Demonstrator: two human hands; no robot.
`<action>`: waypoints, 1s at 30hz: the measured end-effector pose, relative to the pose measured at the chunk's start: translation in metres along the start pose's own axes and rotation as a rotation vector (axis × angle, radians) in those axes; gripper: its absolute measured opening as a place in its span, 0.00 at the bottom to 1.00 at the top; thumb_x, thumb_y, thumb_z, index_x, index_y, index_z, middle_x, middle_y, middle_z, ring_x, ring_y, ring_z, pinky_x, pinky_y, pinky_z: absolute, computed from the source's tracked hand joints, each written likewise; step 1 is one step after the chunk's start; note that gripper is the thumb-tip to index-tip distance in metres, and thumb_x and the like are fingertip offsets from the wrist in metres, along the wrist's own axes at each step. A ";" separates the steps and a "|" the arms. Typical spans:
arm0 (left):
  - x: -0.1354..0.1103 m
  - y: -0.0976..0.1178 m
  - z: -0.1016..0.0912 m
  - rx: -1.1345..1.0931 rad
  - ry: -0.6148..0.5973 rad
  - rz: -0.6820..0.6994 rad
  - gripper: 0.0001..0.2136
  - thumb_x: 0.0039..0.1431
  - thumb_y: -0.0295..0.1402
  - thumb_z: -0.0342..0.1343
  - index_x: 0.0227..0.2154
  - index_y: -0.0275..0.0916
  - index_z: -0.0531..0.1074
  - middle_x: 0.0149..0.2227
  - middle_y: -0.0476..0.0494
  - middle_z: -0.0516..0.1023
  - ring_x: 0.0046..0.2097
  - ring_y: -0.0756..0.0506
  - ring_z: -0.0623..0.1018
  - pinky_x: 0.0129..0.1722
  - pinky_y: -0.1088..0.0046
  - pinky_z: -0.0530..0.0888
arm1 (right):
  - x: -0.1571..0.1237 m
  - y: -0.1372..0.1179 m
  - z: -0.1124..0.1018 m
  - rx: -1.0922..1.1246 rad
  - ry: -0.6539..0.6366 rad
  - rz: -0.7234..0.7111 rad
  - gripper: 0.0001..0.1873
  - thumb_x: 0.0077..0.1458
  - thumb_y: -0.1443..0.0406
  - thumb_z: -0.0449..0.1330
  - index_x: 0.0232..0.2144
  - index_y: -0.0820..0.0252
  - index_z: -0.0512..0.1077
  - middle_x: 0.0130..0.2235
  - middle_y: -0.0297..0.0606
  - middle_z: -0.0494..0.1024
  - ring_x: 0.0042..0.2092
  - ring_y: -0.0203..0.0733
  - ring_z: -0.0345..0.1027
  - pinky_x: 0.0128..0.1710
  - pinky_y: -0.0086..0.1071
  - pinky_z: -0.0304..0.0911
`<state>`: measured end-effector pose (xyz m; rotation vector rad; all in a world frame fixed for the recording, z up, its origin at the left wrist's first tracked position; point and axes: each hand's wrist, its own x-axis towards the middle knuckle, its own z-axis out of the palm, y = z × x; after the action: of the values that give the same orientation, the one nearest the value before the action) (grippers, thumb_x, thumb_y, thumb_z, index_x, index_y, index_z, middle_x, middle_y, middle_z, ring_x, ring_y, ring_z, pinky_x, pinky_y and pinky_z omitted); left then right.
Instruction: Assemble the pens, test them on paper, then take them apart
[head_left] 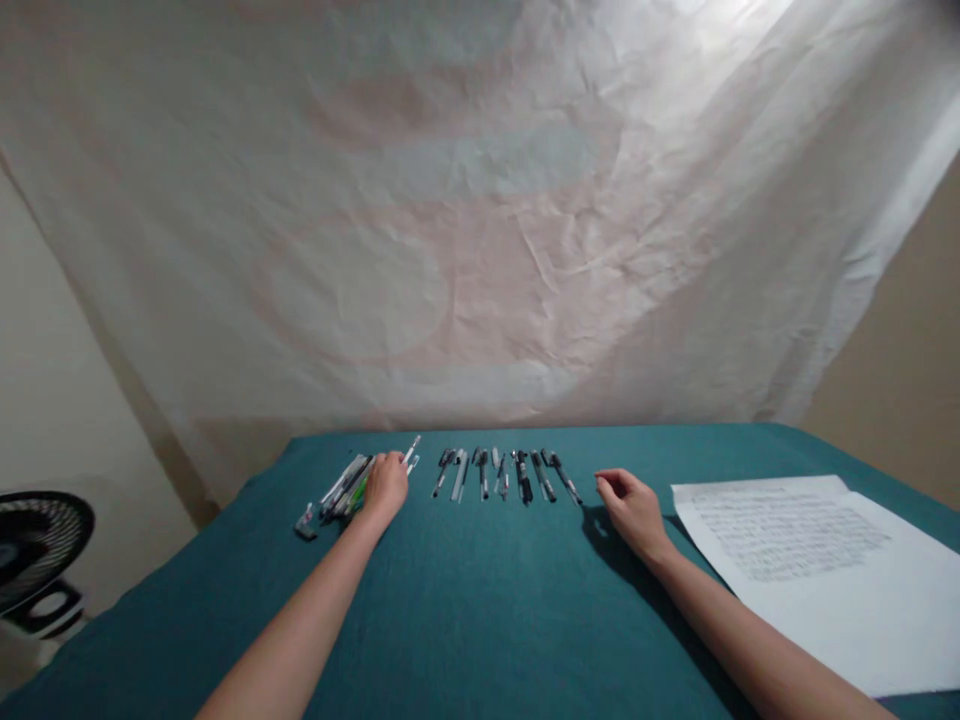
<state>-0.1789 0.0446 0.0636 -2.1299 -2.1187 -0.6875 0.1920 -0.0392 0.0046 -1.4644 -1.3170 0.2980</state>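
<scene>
My left hand (388, 487) is closed at the right side of a pile of pens (346, 486). A white or clear pen (412, 449) sticks up past its fingers, and its lower part is hidden by the hand. Some green shows under the wrist. Several dark and clear pens (483, 474) lie side by side in a spaced row in the middle. My right hand (630, 508) hovers just right of that row, fingers curled in toward the thumb, with nothing visible in them. The rightmost black pen (565, 478) is nearest to it.
A green cloth (480, 620) covers the table. Sheets of paper with handwriting (795, 540) lie at the right. A small grey-and-white object (305, 523), perhaps an eraser, sits left of the pile. A black fan (41, 550) stands off the left edge. A pale sheet (480, 250) hangs behind.
</scene>
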 end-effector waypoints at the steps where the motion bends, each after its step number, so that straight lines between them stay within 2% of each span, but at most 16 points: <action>1: -0.004 0.009 0.001 -0.045 -0.001 0.022 0.13 0.55 0.32 0.43 0.39 0.31 0.66 0.39 0.34 0.69 0.42 0.44 0.69 0.41 0.68 0.65 | 0.000 -0.002 0.000 0.010 -0.002 -0.006 0.14 0.47 0.58 0.51 0.29 0.63 0.70 0.25 0.38 0.73 0.26 0.37 0.64 0.29 0.30 0.58; 4: -0.030 0.049 0.008 -0.254 -0.091 0.106 0.13 0.56 0.34 0.41 0.40 0.35 0.65 0.36 0.42 0.70 0.36 0.49 0.71 0.34 0.75 0.67 | -0.003 -0.009 -0.001 0.068 -0.022 -0.019 0.15 0.47 0.58 0.52 0.29 0.63 0.70 0.25 0.37 0.72 0.26 0.37 0.63 0.29 0.30 0.58; 6: -0.055 0.080 0.012 -0.765 -0.352 0.130 0.15 0.55 0.38 0.42 0.41 0.34 0.64 0.35 0.43 0.70 0.33 0.50 0.71 0.31 0.75 0.68 | -0.006 -0.019 -0.002 0.151 -0.080 -0.008 0.16 0.47 0.56 0.52 0.29 0.63 0.70 0.25 0.37 0.72 0.26 0.36 0.62 0.27 0.29 0.57; 8: -0.080 0.111 0.015 -1.077 -0.579 0.107 0.15 0.52 0.39 0.47 0.39 0.34 0.65 0.32 0.44 0.69 0.30 0.51 0.70 0.29 0.76 0.67 | -0.012 -0.030 -0.001 0.277 -0.210 0.047 0.18 0.47 0.54 0.52 0.30 0.64 0.70 0.26 0.37 0.72 0.24 0.34 0.60 0.24 0.27 0.56; 10: -0.100 0.135 0.018 -1.263 -0.747 0.049 0.15 0.51 0.39 0.49 0.37 0.33 0.65 0.31 0.45 0.68 0.28 0.53 0.68 0.28 0.77 0.65 | -0.018 -0.042 0.001 0.423 -0.361 0.132 0.20 0.48 0.53 0.51 0.32 0.63 0.70 0.28 0.37 0.72 0.22 0.32 0.58 0.20 0.26 0.53; 13: -0.116 0.156 0.021 -1.388 -0.868 -0.036 0.13 0.48 0.37 0.53 0.34 0.32 0.66 0.29 0.46 0.68 0.26 0.54 0.66 0.27 0.78 0.63 | -0.027 -0.053 0.006 0.585 -0.468 0.220 0.20 0.47 0.52 0.52 0.32 0.63 0.70 0.27 0.35 0.70 0.19 0.28 0.54 0.17 0.24 0.50; 19: -0.120 0.161 0.030 -1.471 -0.936 -0.190 0.12 0.46 0.35 0.55 0.32 0.32 0.66 0.27 0.47 0.67 0.25 0.56 0.65 0.24 0.80 0.60 | -0.034 -0.050 0.013 0.644 -0.468 0.286 0.19 0.46 0.52 0.55 0.31 0.64 0.70 0.22 0.31 0.66 0.18 0.26 0.50 0.17 0.23 0.46; 23: -0.119 0.159 0.033 -1.510 -0.971 -0.309 0.12 0.48 0.37 0.54 0.31 0.32 0.67 0.26 0.47 0.66 0.23 0.57 0.64 0.20 0.82 0.57 | -0.036 -0.052 0.013 0.558 -0.553 0.243 0.19 0.45 0.52 0.55 0.28 0.64 0.70 0.21 0.31 0.66 0.20 0.27 0.53 0.19 0.23 0.49; 26: -0.121 0.158 0.033 -1.532 -1.003 -0.309 0.14 0.49 0.40 0.53 0.30 0.31 0.67 0.25 0.48 0.65 0.21 0.58 0.62 0.18 0.83 0.53 | -0.039 -0.057 0.014 0.512 -0.619 0.188 0.20 0.45 0.52 0.54 0.26 0.64 0.70 0.23 0.33 0.69 0.22 0.29 0.56 0.21 0.23 0.51; 30: -0.123 0.154 0.032 -1.567 -1.047 -0.255 0.16 0.50 0.42 0.50 0.31 0.31 0.68 0.25 0.49 0.64 0.19 0.60 0.58 0.16 0.83 0.49 | -0.042 -0.061 0.015 0.475 -0.626 0.168 0.21 0.46 0.51 0.52 0.23 0.64 0.69 0.21 0.32 0.68 0.22 0.30 0.56 0.21 0.24 0.51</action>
<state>-0.0170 -0.0676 0.0331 -3.4995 -2.6550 -2.2274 0.1326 -0.0783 0.0291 -1.1039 -1.4663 1.1705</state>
